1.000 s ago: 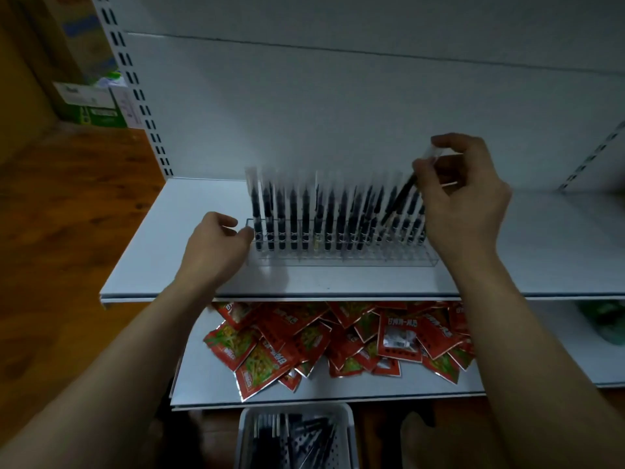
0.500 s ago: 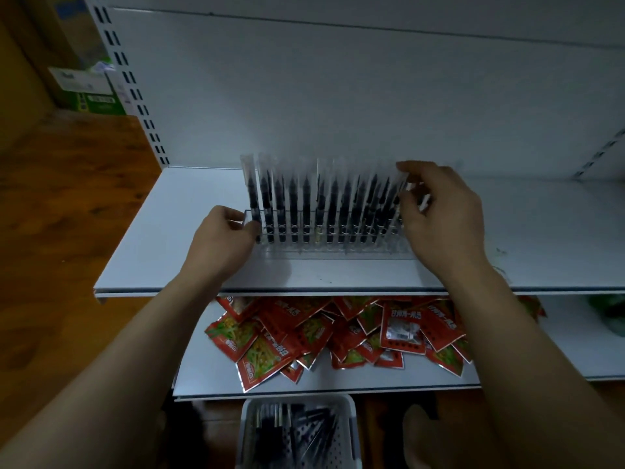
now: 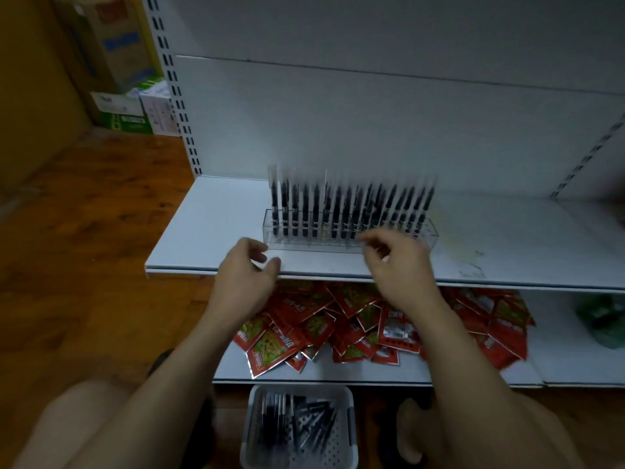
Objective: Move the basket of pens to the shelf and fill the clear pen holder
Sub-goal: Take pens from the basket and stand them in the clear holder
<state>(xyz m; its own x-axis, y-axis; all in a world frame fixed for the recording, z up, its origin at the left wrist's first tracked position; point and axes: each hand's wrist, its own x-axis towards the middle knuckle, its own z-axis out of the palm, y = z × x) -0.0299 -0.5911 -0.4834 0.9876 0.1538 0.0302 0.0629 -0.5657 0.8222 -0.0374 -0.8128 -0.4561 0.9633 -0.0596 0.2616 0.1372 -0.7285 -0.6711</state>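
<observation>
Standing on the white shelf (image 3: pixel 209 231), the clear pen holder (image 3: pixel 297 243) is a long transparent trough packed with upright black pens (image 3: pixel 334 211). Just in front, the left hand (image 3: pixel 247 275) and right hand (image 3: pixel 399 265) hover, fingers loosely curled, empty. The basket (image 3: pixel 301 389) sits below, on the floor.

2 white shelves stand here. The upper shelf (image 3: pixel 209 231) carries a clear holder (image 3: pixel 348 244) near its front edge, with pens (image 3: pixel 338 211) upright in it. The lower shelf (image 3: pixel 558 367) bears a heap of red packets (image 3: pixel 338 326) and a green thing (image 3: pixel 605 319) at its right end. On the wooden floor (image 3: pixel 101 231) sit a white basket (image 3: pixel 299 390) and, far left, boxes (image 3: pixel 125 106).
</observation>
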